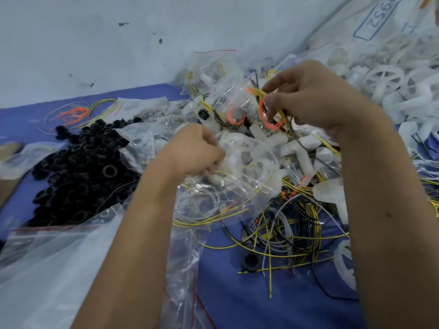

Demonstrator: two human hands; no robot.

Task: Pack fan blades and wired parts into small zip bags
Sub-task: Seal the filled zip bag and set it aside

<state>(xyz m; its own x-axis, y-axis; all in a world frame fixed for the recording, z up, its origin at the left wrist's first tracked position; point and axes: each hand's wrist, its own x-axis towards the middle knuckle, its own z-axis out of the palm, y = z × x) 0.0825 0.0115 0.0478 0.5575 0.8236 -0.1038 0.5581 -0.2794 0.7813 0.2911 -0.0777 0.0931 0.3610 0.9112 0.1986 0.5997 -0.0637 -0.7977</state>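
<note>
Centrally, right hand (308,96) fingers pinch wire loop (268,115); left hand (192,150) grips zip bag (228,181)

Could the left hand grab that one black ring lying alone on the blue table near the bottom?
Probably yes. The left hand is busy gripping a clear bag, so it would have to let go first. The lone black ring lies uncovered on the blue table, with only loose yellow wires beside it.

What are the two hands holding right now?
Left hand: fingers curled, gripping a clear zip bag.
Right hand: pinching a coil of orange and yellow wires.
</note>
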